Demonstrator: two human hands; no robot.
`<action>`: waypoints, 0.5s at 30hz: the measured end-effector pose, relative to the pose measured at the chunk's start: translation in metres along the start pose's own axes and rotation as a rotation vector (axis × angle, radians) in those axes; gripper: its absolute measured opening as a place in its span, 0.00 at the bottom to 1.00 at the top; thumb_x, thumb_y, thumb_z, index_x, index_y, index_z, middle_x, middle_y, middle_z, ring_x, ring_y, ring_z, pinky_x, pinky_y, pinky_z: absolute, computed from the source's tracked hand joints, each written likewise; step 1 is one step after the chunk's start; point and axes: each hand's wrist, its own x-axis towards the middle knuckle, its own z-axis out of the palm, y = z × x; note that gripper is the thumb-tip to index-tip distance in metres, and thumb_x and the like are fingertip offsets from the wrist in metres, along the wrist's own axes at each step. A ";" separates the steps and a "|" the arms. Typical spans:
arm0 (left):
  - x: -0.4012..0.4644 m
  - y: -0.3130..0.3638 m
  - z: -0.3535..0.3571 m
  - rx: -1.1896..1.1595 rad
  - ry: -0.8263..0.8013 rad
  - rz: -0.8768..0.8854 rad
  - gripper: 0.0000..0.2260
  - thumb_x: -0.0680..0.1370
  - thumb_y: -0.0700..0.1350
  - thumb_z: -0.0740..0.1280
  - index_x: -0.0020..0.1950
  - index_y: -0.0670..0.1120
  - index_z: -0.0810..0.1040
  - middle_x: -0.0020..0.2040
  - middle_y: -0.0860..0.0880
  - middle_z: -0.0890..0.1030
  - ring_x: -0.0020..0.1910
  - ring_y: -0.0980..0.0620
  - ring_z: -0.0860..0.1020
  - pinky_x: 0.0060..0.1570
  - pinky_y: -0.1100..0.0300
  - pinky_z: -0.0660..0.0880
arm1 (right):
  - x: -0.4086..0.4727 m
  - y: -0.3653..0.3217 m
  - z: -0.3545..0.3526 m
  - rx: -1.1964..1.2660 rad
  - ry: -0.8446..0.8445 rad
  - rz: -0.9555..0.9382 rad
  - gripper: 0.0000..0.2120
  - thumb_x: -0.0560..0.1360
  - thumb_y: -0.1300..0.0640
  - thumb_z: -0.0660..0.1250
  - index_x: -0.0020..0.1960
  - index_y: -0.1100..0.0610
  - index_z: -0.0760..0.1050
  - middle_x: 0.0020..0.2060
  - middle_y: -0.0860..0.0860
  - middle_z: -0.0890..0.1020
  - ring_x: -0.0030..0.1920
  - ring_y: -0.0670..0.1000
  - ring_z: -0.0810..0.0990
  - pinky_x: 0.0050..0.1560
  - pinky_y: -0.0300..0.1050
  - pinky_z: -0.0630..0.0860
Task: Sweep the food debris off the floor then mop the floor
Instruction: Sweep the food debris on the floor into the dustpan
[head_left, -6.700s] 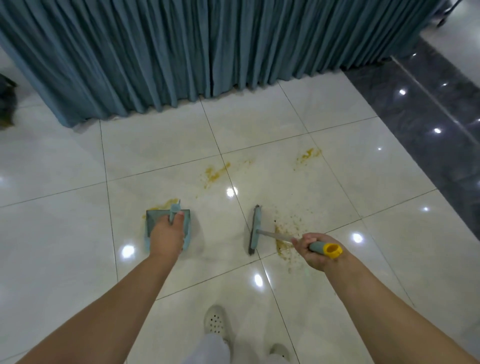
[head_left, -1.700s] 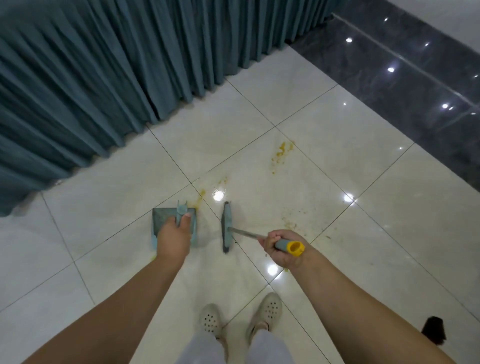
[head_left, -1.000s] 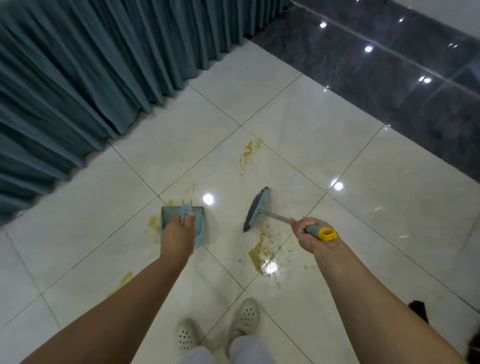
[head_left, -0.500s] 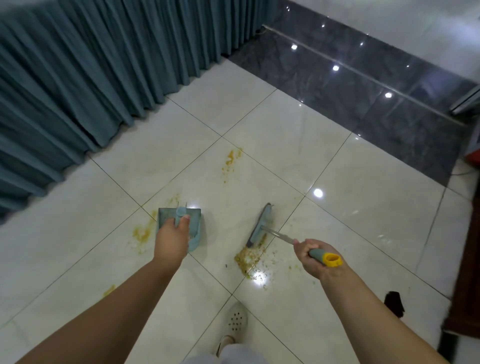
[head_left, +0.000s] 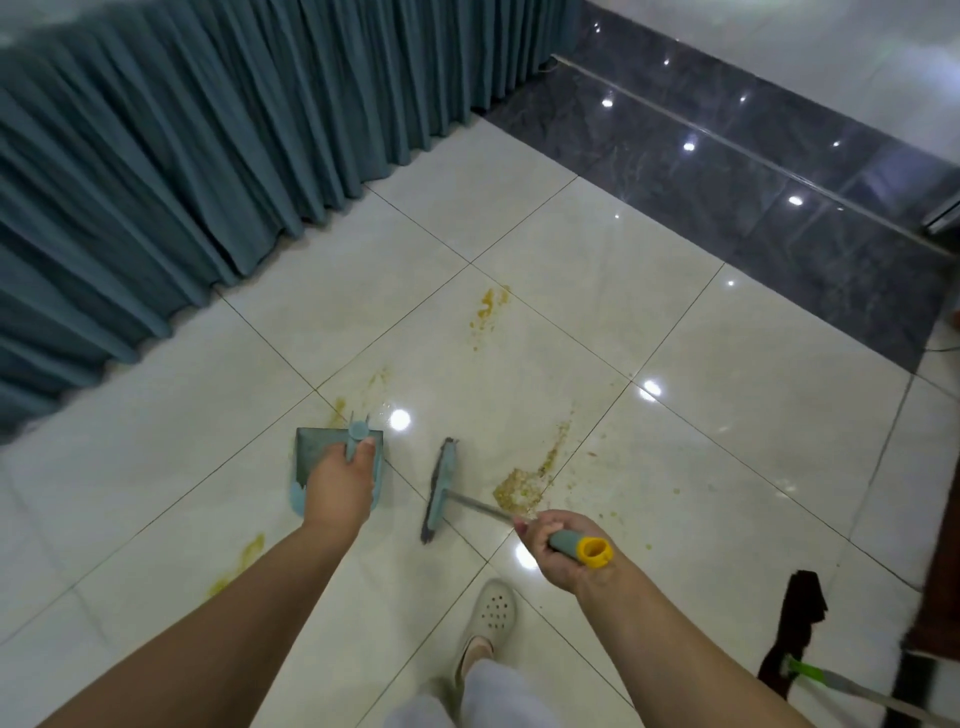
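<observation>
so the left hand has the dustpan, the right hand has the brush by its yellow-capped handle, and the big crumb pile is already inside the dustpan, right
Not quite. The head view shows the crumb pile on the floor tile, right of the brush, not inside the dustpan. The left hand and right hand are as you said.

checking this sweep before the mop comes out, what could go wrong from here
1. The small teal brush in the right hand sits left of the yellowish crumb pile, which looks wet; sweeping may smear it rather than gather it.
2. The teal dustpan in the left hand is far from the yellow streak near the curtain, which could be missed.
3. The white perforated clog stands near scattered crumbs and may tread on them.
</observation>
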 end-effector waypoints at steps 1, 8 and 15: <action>-0.004 -0.005 -0.004 0.000 0.000 0.000 0.15 0.81 0.52 0.58 0.47 0.40 0.71 0.42 0.41 0.76 0.45 0.40 0.77 0.48 0.50 0.75 | -0.002 0.003 -0.005 -0.007 0.003 -0.006 0.25 0.80 0.68 0.52 0.76 0.61 0.55 0.44 0.66 0.70 0.13 0.49 0.68 0.15 0.32 0.68; -0.029 -0.045 -0.029 -0.037 -0.006 -0.022 0.14 0.81 0.53 0.58 0.48 0.42 0.71 0.42 0.41 0.77 0.45 0.41 0.77 0.50 0.46 0.77 | -0.016 -0.012 -0.043 -0.051 0.052 -0.085 0.24 0.80 0.67 0.52 0.75 0.63 0.54 0.42 0.65 0.71 0.13 0.47 0.67 0.14 0.32 0.67; -0.047 -0.073 -0.052 -0.065 0.009 -0.025 0.16 0.81 0.52 0.58 0.42 0.40 0.70 0.33 0.47 0.73 0.33 0.50 0.73 0.33 0.59 0.69 | -0.031 0.007 -0.046 -0.138 0.055 -0.174 0.25 0.80 0.68 0.51 0.76 0.63 0.53 0.43 0.63 0.70 0.13 0.46 0.67 0.15 0.31 0.67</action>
